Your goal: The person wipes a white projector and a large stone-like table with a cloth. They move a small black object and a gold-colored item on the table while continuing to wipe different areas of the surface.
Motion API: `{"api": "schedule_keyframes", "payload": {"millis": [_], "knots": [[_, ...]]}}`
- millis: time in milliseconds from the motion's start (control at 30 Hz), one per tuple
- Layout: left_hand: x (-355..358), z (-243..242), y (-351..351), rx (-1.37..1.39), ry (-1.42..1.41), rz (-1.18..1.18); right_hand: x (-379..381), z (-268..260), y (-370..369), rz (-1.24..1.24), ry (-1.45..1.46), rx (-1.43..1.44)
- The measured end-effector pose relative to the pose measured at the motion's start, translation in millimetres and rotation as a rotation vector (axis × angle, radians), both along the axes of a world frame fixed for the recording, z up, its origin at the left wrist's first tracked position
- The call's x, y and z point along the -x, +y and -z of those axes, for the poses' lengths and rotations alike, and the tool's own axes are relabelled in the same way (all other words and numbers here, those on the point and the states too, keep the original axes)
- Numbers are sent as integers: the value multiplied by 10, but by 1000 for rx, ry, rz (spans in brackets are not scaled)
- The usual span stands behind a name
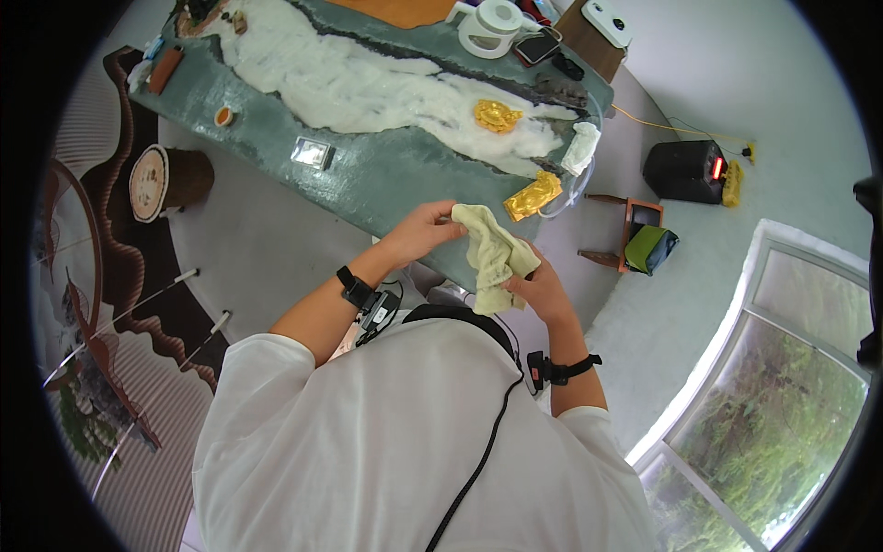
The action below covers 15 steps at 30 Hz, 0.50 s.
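A pale yellow-green cloth (486,252) hangs in loose folds between my two hands, in front of the table's near edge. My left hand (431,231) pinches its upper left corner between thumb and fingers. Lower on the other side, my right hand (538,284) grips the cloth's right edge. Just beyond the cloth, a crumpled gold packet (533,196) lies at the corner of the green and white table (414,165). A gold figurine (497,116) sits further back on the white part of the surface.
A small cup (224,116) with amber liquid and a clear-lidded box (312,153) stand left on the table. At the back are a white kettle (491,26) and a phone (538,47). A log stool (172,181) stands left; a wooden chair (629,231) and black speaker (683,171) are right.
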State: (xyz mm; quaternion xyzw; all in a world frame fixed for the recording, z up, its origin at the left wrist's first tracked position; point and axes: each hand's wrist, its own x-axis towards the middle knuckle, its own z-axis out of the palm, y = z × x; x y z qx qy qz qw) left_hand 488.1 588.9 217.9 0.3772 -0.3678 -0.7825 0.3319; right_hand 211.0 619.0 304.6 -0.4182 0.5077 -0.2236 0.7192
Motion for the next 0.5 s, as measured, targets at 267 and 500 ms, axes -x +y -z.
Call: {"api": "schedule_keyframes", "payload": {"millis": [267, 500], "knots": [[306, -358, -162, 102, -83, 95, 654, -115, 152, 92, 61, 87], [1000, -634, -136, 338, -463, 305, 1609, -175, 471, 241, 245, 199]]}}
